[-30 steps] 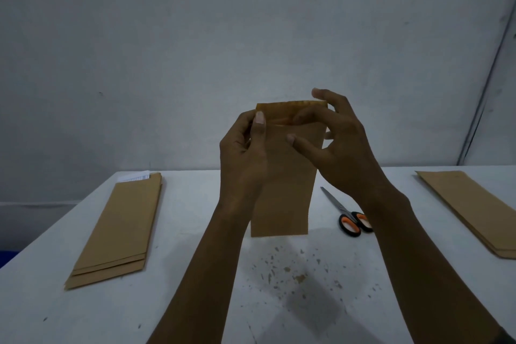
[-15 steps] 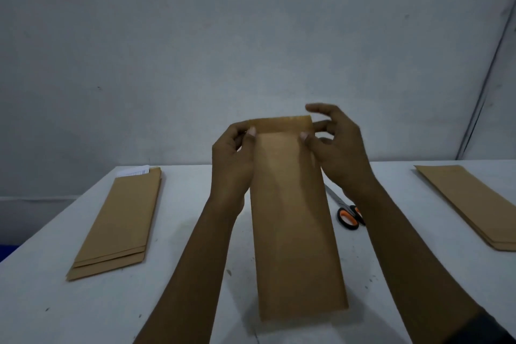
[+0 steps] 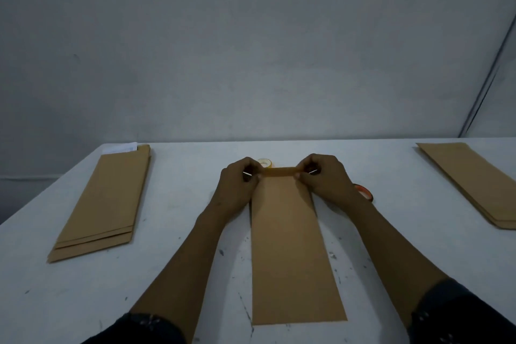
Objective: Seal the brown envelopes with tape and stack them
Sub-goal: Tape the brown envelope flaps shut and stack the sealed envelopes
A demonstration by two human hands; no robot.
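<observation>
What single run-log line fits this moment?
hands: left, right pinch flap | envelope: flat on table | stacks: both sides

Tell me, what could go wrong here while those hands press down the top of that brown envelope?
1. The left hand and right hand pinch only the flap's two ends, so the middle of the envelope could wrinkle or fold crooked.
2. The tape roll sits right behind the flap; a nudge could send it rolling across the table.
3. The scissors lie half hidden beside the right wrist, so a blind reach could catch them.
</observation>
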